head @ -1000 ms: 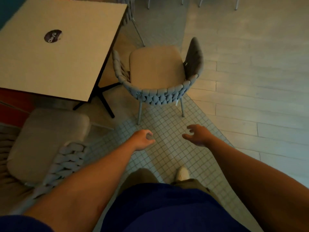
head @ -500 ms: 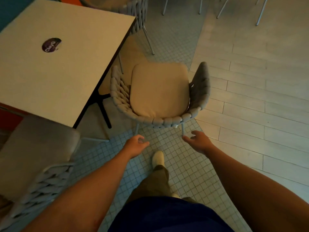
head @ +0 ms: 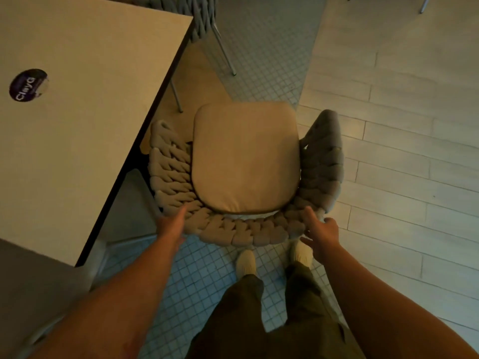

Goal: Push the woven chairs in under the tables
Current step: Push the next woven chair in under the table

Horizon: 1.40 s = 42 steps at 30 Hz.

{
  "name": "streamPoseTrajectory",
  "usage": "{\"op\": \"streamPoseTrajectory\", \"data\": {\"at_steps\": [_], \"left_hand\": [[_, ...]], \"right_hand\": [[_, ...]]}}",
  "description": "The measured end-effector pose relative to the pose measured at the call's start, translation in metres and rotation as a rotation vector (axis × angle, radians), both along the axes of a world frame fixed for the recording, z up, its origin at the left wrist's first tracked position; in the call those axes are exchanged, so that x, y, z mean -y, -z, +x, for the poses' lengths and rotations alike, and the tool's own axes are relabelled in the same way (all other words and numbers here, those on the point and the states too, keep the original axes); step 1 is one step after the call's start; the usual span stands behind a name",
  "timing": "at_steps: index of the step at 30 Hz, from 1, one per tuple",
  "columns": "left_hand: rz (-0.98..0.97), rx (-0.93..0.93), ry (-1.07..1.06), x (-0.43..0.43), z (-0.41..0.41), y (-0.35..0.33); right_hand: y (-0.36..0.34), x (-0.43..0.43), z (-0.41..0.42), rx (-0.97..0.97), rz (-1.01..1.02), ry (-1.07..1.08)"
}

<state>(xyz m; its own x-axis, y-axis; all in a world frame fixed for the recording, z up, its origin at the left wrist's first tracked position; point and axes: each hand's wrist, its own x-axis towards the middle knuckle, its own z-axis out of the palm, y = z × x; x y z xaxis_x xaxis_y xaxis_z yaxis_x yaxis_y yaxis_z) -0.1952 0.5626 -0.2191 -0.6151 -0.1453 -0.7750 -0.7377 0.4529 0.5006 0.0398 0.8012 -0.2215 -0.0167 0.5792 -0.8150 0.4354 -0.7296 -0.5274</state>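
A woven chair (head: pixel 248 230) with a thick grey braided back and a tan seat cushion (head: pixel 245 156) stands right in front of me, beside the right edge of the beige table (head: pixel 90 120). The seat is outside the tabletop and faces away from me. My left hand (head: pixel 172 224) touches the left part of the braided back with straight fingers. My right hand (head: pixel 321 230) grips the right end of the back, index finger on top and thumb round the outside.
A dark round sticker (head: pixel 28 85) lies on the tabletop. A second woven chair (head: pixel 199 14) stands at the table's far side. Another chair's grey seat (head: pixel 31 294) is at lower left. My feet (head: pixel 246 263) stand on small square tiles; plank flooring lies to the right.
I have stepped up to the chair, and the view now looks straight down on it. Both hands moved forward from mid-air onto the braided back.
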Motion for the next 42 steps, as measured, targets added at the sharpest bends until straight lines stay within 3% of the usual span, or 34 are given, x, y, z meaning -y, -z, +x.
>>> {"op": "streamPoseTrajectory", "data": {"at_steps": [12,27,42], "left_hand": [[0.191,0.028,-0.123,0.009,-0.06,0.056],[0.208,-0.033,-0.204,0.0,-0.047,0.068],[0.233,-0.041,-0.397,-0.014,0.034,0.08]], "right_hand": [[0.056,-0.015,-0.027,0.051,0.108,0.247],[0.06,-0.019,-0.025,0.075,0.189,0.185],[0.043,-0.085,0.001,-0.002,0.152,0.056]]}}
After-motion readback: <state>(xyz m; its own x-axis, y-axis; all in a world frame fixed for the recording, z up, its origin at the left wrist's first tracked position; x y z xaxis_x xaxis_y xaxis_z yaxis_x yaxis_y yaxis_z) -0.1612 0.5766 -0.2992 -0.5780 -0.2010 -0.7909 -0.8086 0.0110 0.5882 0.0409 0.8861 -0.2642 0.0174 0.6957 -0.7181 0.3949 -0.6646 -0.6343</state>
